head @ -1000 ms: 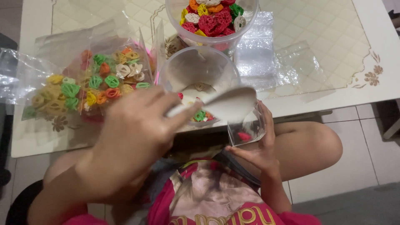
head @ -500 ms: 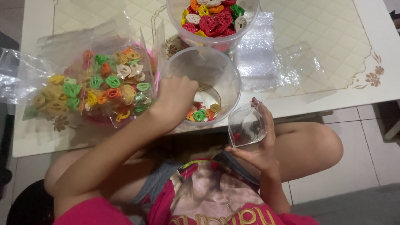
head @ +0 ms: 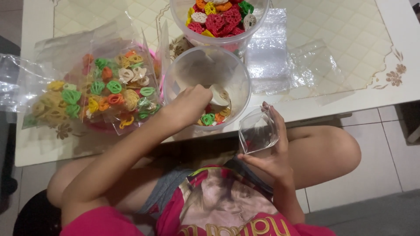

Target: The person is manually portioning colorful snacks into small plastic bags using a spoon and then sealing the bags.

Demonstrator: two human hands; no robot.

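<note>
Two hands are seen. The left hand (head: 189, 106), raised with the scoop (head: 218, 94) a second ago, is now lowered into the tub (head: 208, 87), closed around the scoop handle. Few crackers (head: 213, 117) are left under it. A small open bag (head: 258, 130) is held by the right hand (head: 269, 150), just beside the tub, below the worktop (head: 350, 94) edge.

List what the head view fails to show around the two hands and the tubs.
- Left hand inside the near tub: its fingers cover most of the white scoop.
- Far tub: cut off by the top edge.
- Small clear bag in the right hand: contents too small to tell.
</note>
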